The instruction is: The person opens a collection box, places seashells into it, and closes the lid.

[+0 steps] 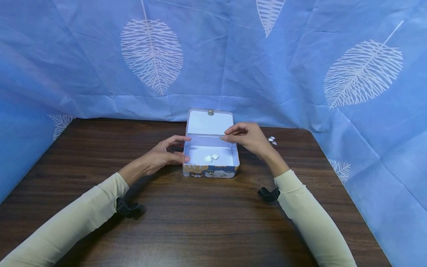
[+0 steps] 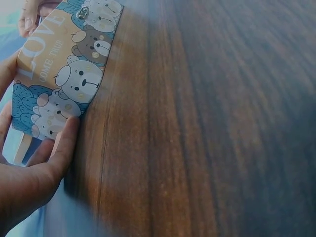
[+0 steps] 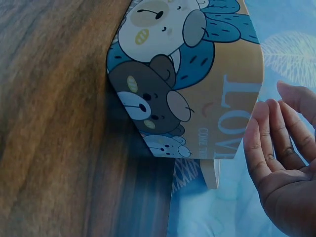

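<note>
A small tin box point(image 1: 210, 172) with bear pictures and the word LOVE on its front stands on the table, its hinged lid point(image 1: 209, 122) raised at the back. Two small white heart-like pieces point(image 1: 212, 158) lie inside. My left hand point(image 1: 163, 152) holds the box's left end, thumb toward the front corner and a finger farther back; the left wrist view shows this grip from below. Over the right rear of the box hovers my right hand point(image 1: 247, 137), fingers extended and thumb near them. In the right wrist view no piece shows between those fingers point(image 3: 276, 133).
Several small white pieces point(image 1: 272, 140) lie on the brown wooden table point(image 1: 200, 218) to the right of the box, beyond my right wrist. A blue cloth point(image 1: 227, 63) with white leaf prints hangs right behind the table's back edge.
</note>
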The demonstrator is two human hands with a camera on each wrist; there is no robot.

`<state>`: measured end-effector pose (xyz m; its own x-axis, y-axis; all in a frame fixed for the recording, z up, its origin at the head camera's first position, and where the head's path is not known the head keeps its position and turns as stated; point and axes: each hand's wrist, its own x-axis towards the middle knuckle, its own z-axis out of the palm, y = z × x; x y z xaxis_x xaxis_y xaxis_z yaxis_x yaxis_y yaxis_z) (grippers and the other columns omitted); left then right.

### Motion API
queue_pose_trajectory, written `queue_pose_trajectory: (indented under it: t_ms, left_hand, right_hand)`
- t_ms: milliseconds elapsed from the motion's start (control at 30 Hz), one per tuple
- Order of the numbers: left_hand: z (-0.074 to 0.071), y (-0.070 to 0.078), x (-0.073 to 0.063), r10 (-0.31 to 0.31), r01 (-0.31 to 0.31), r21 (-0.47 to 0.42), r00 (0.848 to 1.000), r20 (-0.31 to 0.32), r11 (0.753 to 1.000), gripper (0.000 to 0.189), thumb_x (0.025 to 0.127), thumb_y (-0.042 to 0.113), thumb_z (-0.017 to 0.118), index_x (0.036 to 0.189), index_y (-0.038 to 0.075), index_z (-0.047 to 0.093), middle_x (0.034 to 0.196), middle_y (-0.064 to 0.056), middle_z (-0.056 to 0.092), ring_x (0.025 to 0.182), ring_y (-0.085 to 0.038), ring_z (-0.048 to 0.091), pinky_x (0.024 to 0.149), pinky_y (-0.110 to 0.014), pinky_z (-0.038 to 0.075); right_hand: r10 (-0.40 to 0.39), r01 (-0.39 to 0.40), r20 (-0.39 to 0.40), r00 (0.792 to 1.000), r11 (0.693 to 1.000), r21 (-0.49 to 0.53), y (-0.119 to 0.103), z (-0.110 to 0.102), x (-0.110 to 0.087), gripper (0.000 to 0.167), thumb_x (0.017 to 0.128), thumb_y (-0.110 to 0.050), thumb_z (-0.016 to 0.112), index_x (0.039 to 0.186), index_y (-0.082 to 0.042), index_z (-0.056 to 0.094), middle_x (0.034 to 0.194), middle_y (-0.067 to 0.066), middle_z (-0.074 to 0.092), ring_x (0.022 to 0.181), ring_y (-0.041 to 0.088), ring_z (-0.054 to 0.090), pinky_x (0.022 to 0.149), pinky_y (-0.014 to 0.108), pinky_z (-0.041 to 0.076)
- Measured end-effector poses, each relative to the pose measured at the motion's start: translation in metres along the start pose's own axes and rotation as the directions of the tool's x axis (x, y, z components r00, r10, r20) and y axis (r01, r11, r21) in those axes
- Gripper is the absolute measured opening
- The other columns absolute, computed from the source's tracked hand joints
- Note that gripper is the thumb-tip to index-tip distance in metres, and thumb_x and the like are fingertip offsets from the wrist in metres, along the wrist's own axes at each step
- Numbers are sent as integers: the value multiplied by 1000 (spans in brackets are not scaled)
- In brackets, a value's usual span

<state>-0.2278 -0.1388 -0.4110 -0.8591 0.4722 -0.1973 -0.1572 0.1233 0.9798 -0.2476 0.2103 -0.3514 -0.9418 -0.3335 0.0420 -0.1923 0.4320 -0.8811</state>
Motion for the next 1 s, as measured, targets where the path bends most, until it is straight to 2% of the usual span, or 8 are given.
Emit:
queue_pose_trajectory:
  t_ms: [100,300,400,500,633,733,1000]
  left_hand:
    - [0,-1,0,0,0,1,1000,0,1000,82,100,6,85,171,18,47,178,-18,32,143,-39,62,114,-43,61]
    - [0,0,1,0,0,-9,1000,3,1000,83,100,4,84,172,18,46,178,-18,32,144,-39,61,112,-40,62]
    - [0,0,1,1,-1,-8,1000,3,1000,83,99,5,84,172,18,46,178,-18,32,145,-40,60,111,-40,62]
    - [0,0,0,3,-3,-7,1000,1,1000,83,99,4,84,171,18,46,178,-18,32,145,-40,60,111,-39,62]
    - [0,0,0,6,-6,-6,1000,2,1000,82,100,4,84,171,18,47,177,-18,32,143,-39,62,110,-38,63]
    - [0,1,0,5,-5,-5,1000,0,1000,82,100,4,84,171,18,47,177,-19,33,141,-38,63,109,-37,63]
    - [1,1,-1,-1,1,-14,1000,-11,1000,81,99,3,84,170,18,48,178,-20,32,154,-44,49,109,-37,63]
  right_hand:
    - [4,-4,8,1000,1000,-3,0,2,0,29,103,-23,85,126,-6,81,117,10,82,115,45,73,103,54,62]
    - [9,-9,7,1000,1000,-2,0,1,-3,29,103,-25,85,126,-7,82,118,8,82,118,49,72,103,55,62]
    - [4,-4,3,1000,1000,0,1,-1,-7,29,103,-24,85,126,-7,82,118,7,82,117,44,75,105,56,62]
    - [-6,6,-8,1000,1000,2,3,-3,-9,29,103,-24,86,125,-6,82,117,6,82,112,33,78,107,57,63]
    - [-14,13,-35,999,1000,-10,6,-9,-13,31,102,-24,87,124,-3,82,113,3,82,104,18,79,100,41,66]
    - [-6,5,-51,999,1000,-28,8,-14,-16,34,102,-25,87,125,-1,81,112,3,82,101,16,78,92,29,63]
    - [41,-45,-68,997,998,-51,14,-26,-26,32,101,-26,88,124,-4,82,119,9,81,106,21,79,96,32,64]
